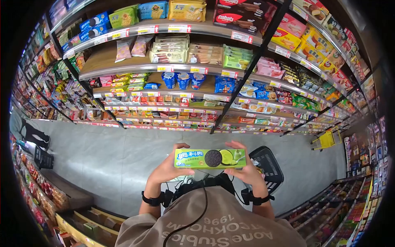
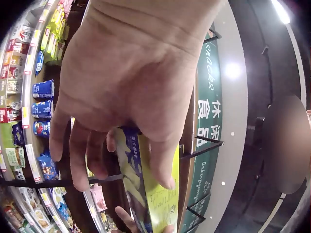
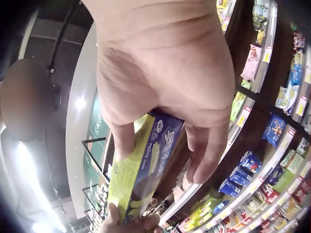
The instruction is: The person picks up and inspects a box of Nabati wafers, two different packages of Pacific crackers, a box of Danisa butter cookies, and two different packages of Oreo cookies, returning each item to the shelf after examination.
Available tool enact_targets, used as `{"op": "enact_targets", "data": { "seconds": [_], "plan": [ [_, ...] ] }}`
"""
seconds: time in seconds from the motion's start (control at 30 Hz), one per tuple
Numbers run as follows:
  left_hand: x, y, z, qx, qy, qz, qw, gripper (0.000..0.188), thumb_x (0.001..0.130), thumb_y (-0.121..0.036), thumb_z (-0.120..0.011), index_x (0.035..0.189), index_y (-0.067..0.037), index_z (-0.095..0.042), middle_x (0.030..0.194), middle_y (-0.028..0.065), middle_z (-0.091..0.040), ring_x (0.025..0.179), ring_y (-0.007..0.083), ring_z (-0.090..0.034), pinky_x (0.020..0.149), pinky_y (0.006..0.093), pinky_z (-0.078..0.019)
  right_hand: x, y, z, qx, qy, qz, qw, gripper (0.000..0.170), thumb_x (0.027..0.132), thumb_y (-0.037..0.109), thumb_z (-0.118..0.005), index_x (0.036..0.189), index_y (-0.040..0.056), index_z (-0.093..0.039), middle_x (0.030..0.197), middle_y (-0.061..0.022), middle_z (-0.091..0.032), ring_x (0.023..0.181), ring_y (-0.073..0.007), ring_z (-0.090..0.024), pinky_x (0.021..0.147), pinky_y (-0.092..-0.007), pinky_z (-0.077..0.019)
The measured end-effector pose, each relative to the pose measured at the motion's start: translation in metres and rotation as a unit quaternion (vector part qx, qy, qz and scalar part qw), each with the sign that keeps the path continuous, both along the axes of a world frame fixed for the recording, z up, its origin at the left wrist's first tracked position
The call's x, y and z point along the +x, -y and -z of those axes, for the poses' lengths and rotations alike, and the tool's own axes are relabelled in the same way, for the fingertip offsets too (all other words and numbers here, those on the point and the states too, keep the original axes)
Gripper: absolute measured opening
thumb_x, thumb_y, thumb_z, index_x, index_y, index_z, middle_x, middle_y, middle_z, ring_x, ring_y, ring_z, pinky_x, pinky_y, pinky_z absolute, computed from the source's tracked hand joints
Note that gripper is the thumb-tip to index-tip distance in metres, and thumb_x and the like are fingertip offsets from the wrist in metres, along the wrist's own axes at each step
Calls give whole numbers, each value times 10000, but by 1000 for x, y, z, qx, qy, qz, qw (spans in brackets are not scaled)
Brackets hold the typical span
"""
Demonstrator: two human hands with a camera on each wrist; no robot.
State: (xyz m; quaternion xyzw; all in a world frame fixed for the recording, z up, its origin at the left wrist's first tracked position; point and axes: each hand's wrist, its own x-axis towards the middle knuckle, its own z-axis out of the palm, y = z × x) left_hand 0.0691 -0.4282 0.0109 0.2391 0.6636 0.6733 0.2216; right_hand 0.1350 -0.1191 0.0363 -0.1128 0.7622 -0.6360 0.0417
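A green box of Oreo cookies [image 1: 210, 159] is held level in front of the person's chest, its front with a dark cookie and lime picture facing up to the head view. My left hand [image 1: 166, 168] grips its left end, thumb along the near side. At the opposite end my right hand [image 1: 252, 172] holds it the same way. The left wrist view shows the thumb pressed on the box's yellow-green side [image 2: 160, 194], other fingers behind. From the right wrist, the box [image 3: 143, 167] lies between thumb and fingers, with the left hand's fingers at its far end.
Ahead stand snack shelves [image 1: 173, 68] with packaged biscuits and blue cups [image 1: 183, 80]. A black shopping basket [image 1: 268, 168] is on the grey floor [image 1: 107, 152] by the right arm. A yellow stool [image 1: 327, 141] stands farther right. Another person's legs [image 1: 36, 135] show at far left.
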Motion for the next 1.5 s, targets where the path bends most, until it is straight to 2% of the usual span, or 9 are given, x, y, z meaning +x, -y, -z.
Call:
{"op": "enact_targets", "data": {
  "seconds": [0.07, 0.3, 0.4, 0.53, 0.73, 0.83, 0.97, 1.23, 1.5],
  "plan": [
    [-3, -7, 0, -2, -2, 17, 1000, 820, 778, -127, -895, 1388, -33, -356, 1218, 92, -585, 1162, 159, -554, 967, 331, -486, 8, -4, -3, -6, 17, 22, 1000, 928, 810, 119, -856, 1531, 74, -274, 1523, -148, -410, 1408, -247, -407, 1132, -379, -373],
    [-15, -23, 4, -21, -1, 69, 997, 720, 754, -128, -915, 1290, -30, -444, 1153, 65, -604, 1112, 140, -573, 936, 316, -501, 30, -11, -8, -18, 27, 64, 997, 874, 834, 72, -826, 1522, 76, -289, 1493, -116, -455, 1332, -209, -496, 1099, -344, -405],
    [-21, -34, 4, -9, 18, 84, 996, 698, 755, -128, -915, 1274, -26, -459, 1146, 62, -608, 1098, 132, -577, 920, 311, -505, 34, -18, -5, -30, 43, 78, 996, 910, 792, 46, -845, 1520, 81, -300, 1506, -132, -450, 1384, -230, -444, 1126, -364, -387],
    [-28, -46, 1, 7, 27, 113, 993, 689, 761, -127, -911, 1273, -24, -462, 1135, 58, -614, 1084, 125, -582, 905, 306, -509, 43, -20, -17, -43, 59, 112, 991, 887, 811, 48, -832, 1519, 77, -299, 1490, -131, -465, 1381, -225, -445, 1122, -363, -392],
    [-42, -70, 0, 9, 43, 172, 984, 671, 763, -139, -912, 1262, -28, -477, 1127, 56, -627, 1073, 121, -587, 893, 297, -505, 63, -30, -18, -18, 71, 162, 984, 866, 829, 21, -809, 1520, 73, -290, 1472, -125, -478, 1357, -216, -474, 1107, -361, -413],
    [-45, -78, 5, 18, 55, 186, 981, 652, 764, -142, -911, 1246, -30, -486, 1128, 56, -632, 1074, 122, -591, 897, 296, -502, 66, -33, -16, -41, 77, 170, 982, 839, 847, 13, -795, 1511, 76, -285, 1468, -119, -484, 1322, -197, -511, 1088, -341, -430],
    [-45, -80, 8, 15, 37, 181, 983, 636, 765, -142, -910, 1231, -32, -492, 1127, 53, -636, 1083, 124, -592, 908, 298, -499, 64, -37, -12, -39, 86, 164, 982, 835, 851, 9, -791, 1508, 68, -279, 1462, -114, -490, 1317, -195, -516, 1087, -342, -431],
    [-33, -61, 3, 21, 81, 125, 989, 631, 759, -122, -912, 1220, -30, -492, 1121, 46, -632, 1058, 118, -597, 891, 293, -509, 44, -35, -13, -39, 84, 111, 989, 843, 835, 20, -799, 1505, 55, -288, 1443, -122, -500, 1318, -212, -515, 1076, -349, -445],
    [-27, -64, -9, -7, 50, 99, 994, 632, 754, -111, -914, 1207, -32, -480, 1087, 47, -622, 1045, 103, -586, 869, 290, -520, 39, -43, -7, -70, 73, 105, 989, 810, 828, 31, -818, 1480, 65, -338, 1398, -100, -546, 1275, -183, -550, 1064, -333, -449]
  ]
}}
